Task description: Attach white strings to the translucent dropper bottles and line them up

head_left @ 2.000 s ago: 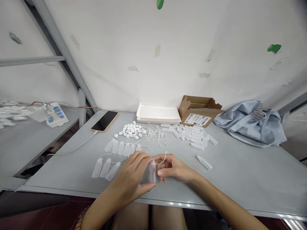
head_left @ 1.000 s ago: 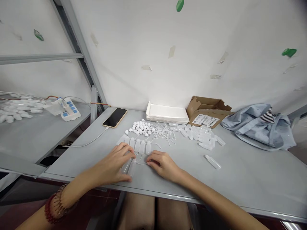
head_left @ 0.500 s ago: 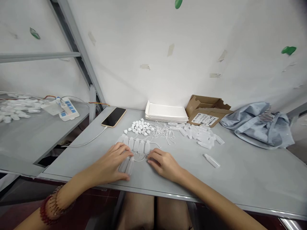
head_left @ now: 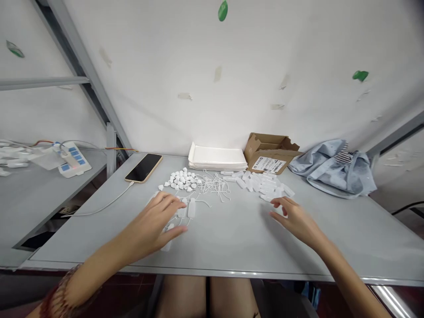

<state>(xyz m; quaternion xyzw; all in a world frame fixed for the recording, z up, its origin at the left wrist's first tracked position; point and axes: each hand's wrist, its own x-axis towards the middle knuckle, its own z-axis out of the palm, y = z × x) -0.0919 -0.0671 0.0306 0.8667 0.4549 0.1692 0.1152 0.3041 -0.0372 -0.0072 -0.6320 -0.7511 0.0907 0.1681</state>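
My left hand (head_left: 153,223) lies flat with fingers apart on a row of small translucent capped bottles (head_left: 189,207), hiding most of them. Held low over the grey table (head_left: 232,234), my right hand (head_left: 294,217) is open with fingers stretched toward the near edge of a pile of loose bottles (head_left: 263,182). It holds nothing that I can see. Between the two heaps lie a cluster of white caps (head_left: 181,179) and a tangle of thin white strings (head_left: 215,184).
A phone (head_left: 143,168) on a cable lies at the back left. A stack of white trays (head_left: 217,157), a cardboard box (head_left: 270,154) and a blue garment (head_left: 331,170) stand along the wall. A power strip (head_left: 70,164) is on the left side table.
My right hand has left the bottle row and swung right toward the loose bottle pile. My left hand stays on the row. The single bottle that lay apart at the right is no longer visible.
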